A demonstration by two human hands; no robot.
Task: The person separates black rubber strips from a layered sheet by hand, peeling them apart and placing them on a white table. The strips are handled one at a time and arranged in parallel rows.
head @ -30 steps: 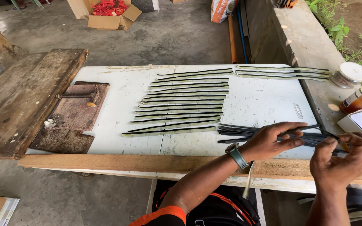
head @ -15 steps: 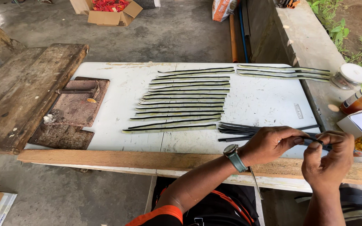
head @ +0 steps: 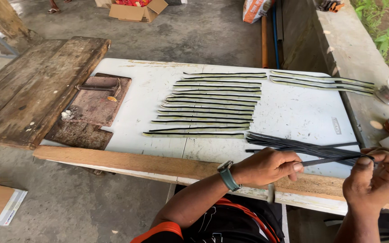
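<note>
While pinched endwise, dark strip, between hands

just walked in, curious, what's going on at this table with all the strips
A person holds one thin dark strip stretched between both hands, left hand pinching one end, right hand the other. Just behind it lies a loose bundle of dark strips. Farther back, pale strips lie in a neat row on the white table.
</note>
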